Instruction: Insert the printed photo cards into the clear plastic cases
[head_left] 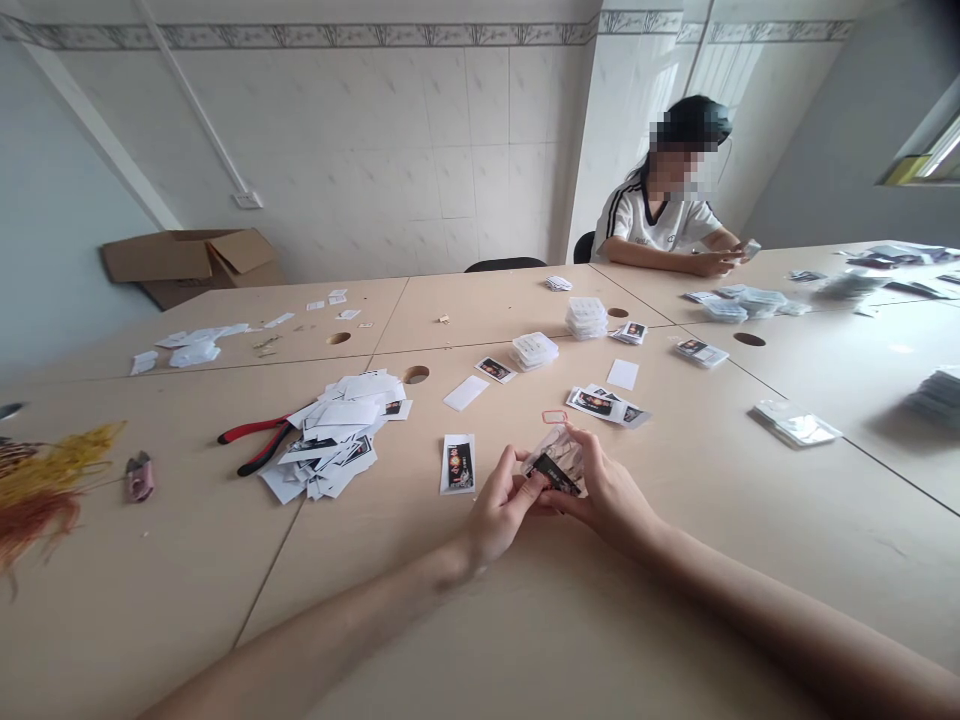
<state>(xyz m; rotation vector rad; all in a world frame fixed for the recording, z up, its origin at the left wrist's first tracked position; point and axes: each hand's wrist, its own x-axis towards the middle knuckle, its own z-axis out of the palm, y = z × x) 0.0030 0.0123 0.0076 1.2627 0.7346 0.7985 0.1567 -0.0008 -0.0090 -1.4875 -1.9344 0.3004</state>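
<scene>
Between my two hands is a small clear plastic bag (pixel 553 446) with a black printed card (pixel 559 474) in or against it. A red outline shows at the bag's far end. My left hand (pixel 504 500) pinches the near left side, its thumb lying on the card. Along the right edge, my right hand (pixel 606 486) grips the bag with fingers and thumb. Just left of my hands lies a white-bordered printed card (pixel 458 464). Beyond them, several more printed cards (pixel 600 403) overlap on the table. The fingers' undersides are hidden.
A heap of cards (pixel 330 435) lies at the left, partly over red-handled pliers (pixel 259 440). Small pink clippers (pixel 140 478) and yellow and red strands (pixel 52 465) are farther left. Stacked clear cases (pixel 534 350) stand ahead. A co-worker (pixel 667 210) sits across the table, holding something small.
</scene>
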